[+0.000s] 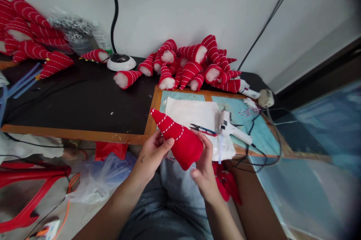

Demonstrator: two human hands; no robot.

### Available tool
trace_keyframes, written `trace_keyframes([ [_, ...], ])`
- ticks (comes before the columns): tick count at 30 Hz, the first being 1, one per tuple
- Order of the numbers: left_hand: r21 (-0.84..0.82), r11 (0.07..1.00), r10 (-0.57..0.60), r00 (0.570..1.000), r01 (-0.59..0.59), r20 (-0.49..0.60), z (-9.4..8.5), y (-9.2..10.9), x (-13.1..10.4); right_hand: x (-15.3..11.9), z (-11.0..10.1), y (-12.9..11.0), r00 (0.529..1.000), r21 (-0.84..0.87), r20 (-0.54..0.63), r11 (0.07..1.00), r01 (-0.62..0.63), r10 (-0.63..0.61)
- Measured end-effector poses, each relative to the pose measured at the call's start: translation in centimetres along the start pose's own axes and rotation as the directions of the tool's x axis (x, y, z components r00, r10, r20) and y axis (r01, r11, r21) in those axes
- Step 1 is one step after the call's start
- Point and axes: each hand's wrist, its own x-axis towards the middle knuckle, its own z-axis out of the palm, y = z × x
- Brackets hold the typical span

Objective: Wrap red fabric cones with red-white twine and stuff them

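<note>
A red cone-shaped felt hat (187, 148) with red-and-white twisted cord around its narrow end is held above my lap, tip pointing up and left. My left hand (152, 153) grips its left side, thumb on top near the cord. On the wide end, my right hand (205, 166) has its fingers behind the fabric and its thumb apart. Just beyond the hat lie thread snips (203, 129) with red handles, on a white cloth (194, 110). To their right rests a white glue gun (235, 129) with a glue stick below it.
Several stuffed red striped cones (191, 69) are piled along the wall, with more at far left. A lamp (121, 62) stands between them. Cables (265, 161) loop at right. Below the table are a plastic bag (97, 180) and a red stool (31, 191).
</note>
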Motion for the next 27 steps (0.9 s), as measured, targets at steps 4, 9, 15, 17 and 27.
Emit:
trace_keyframes([
  [4,-0.001,1.000,0.022,0.999,-0.022,0.036,0.0,-0.2,-0.1,-0.3,0.5,-0.3,0.998,-0.274,-0.034,0.961,0.042,-0.054],
  [9,0.070,0.995,0.065,0.990,-0.074,0.127,-1.1,-0.4,-0.2,0.2,0.7,-0.2,0.977,0.043,-0.141,0.987,-0.154,0.159],
  [15,0.172,0.974,0.127,0.982,-0.150,0.140,-1.4,0.2,0.1,0.7,0.8,-0.8,0.854,0.541,0.098,0.694,-0.476,0.510],
  [17,0.192,0.967,0.140,0.979,-0.168,0.150,-1.1,0.5,0.1,0.9,0.7,-1.0,0.808,0.580,0.193,0.599,-0.552,0.557],
  [27,0.489,0.760,0.413,0.899,-0.429,0.147,-0.7,1.2,-1.0,0.8,0.8,-0.8,0.769,0.675,0.320,0.436,-0.595,0.553],
])
